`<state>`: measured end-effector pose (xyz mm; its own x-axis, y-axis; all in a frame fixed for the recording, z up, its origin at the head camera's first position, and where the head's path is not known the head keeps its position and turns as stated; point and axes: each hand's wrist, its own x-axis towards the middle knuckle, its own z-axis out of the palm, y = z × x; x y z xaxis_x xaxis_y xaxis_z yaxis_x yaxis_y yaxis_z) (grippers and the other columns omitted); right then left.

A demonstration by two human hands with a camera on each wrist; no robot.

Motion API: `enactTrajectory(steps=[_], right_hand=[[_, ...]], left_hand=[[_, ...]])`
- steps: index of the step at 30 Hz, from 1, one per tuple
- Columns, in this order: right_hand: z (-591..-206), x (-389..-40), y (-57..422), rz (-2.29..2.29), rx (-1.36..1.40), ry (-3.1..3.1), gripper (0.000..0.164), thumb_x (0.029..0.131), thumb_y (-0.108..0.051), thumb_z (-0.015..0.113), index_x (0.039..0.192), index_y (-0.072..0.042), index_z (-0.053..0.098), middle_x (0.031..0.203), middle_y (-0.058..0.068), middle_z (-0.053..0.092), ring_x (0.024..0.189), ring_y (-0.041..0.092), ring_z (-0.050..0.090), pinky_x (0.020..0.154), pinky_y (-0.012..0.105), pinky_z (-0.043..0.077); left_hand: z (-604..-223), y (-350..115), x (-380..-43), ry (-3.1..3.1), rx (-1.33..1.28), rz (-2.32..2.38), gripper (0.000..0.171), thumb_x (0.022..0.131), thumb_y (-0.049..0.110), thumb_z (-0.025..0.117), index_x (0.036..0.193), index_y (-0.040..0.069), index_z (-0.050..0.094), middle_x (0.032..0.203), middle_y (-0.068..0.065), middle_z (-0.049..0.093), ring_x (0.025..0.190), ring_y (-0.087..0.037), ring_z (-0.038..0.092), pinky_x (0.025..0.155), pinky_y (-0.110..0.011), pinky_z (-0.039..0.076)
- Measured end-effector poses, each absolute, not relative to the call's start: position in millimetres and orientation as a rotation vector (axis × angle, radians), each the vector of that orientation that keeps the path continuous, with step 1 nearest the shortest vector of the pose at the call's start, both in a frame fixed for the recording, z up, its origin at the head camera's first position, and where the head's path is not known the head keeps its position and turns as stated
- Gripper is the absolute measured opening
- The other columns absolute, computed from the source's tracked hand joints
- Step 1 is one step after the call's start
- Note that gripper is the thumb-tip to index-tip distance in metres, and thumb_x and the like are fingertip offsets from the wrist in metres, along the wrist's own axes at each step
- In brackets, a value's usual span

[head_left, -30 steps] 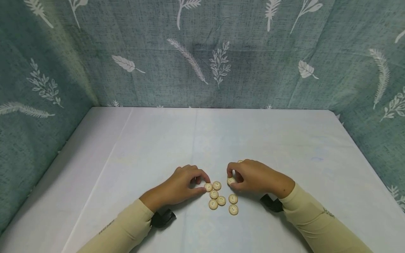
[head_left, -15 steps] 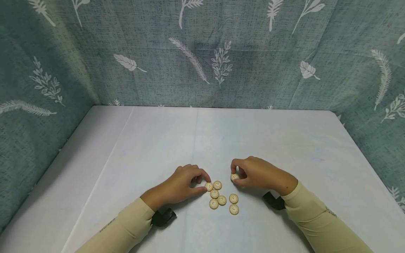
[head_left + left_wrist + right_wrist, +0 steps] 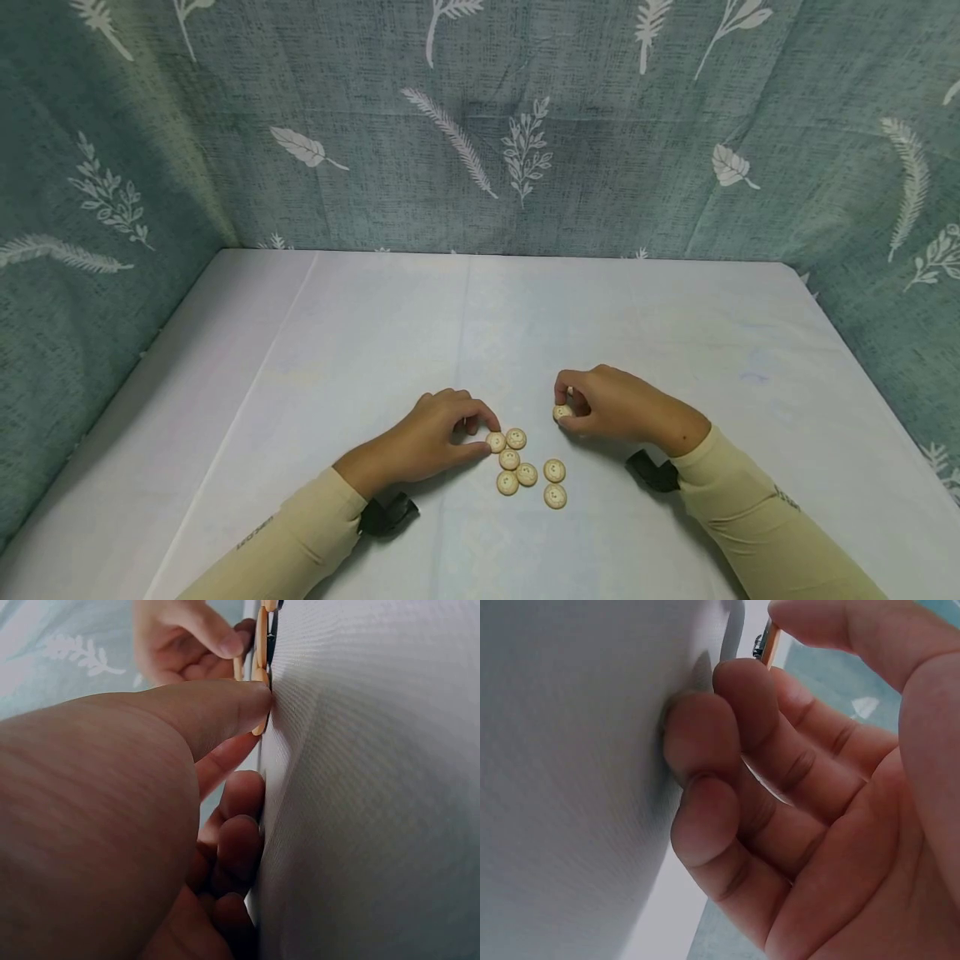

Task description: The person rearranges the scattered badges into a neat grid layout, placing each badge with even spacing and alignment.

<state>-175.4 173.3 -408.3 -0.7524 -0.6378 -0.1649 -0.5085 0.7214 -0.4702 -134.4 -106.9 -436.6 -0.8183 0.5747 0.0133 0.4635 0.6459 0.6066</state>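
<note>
Near the front middle of the table, my left hand (image 3: 442,437) pinches a round pale wooden disc (image 3: 496,442) between thumb and index finger. That disc lies flat, next to another disc (image 3: 516,438). In the left wrist view the thumb covers most of the pinched disc (image 3: 259,726). To the right and farther back, my right hand (image 3: 618,404) pinches a second wooden disc (image 3: 562,412) by its edge. Seen edge-on in the right wrist view, this disc (image 3: 771,646) appears slightly off the cloth, with a small dark part on its underside. Its other fingers curl loosely near the cloth.
Several matching discs lie between the hands: a small cluster with a disc (image 3: 527,475) at its right, and a short column with a disc (image 3: 555,497) at its front. White cloth covers the table (image 3: 337,333). A green leaf-patterned curtain (image 3: 480,150) stands behind and at the sides.
My right hand has moved back and to the right with its disc. A disc partly seen behind that hand earlier is now out of sight. My left hand has stayed in place.
</note>
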Motion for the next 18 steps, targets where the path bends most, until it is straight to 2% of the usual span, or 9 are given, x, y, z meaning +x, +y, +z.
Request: enactTrajectory(steps=[18], right_hand=[[-408.6,-180.1,179.5,-0.609,-0.863,2.618,0.015,0.089,-0.017,0.074,0.095,-0.014,0.061,0.067,-0.008,0.053,0.061,0.005,0.047,0.058,0.023,0.040]], left_hand=[[-435.7,-107.5,-134.1,2.686,0.865,0.912,0.018,0.088,0.029,0.078,0.103,0.031,0.070,0.084,0.013,0.054,0.082,-0.004,0.048,0.077,-0.030,0.031]])
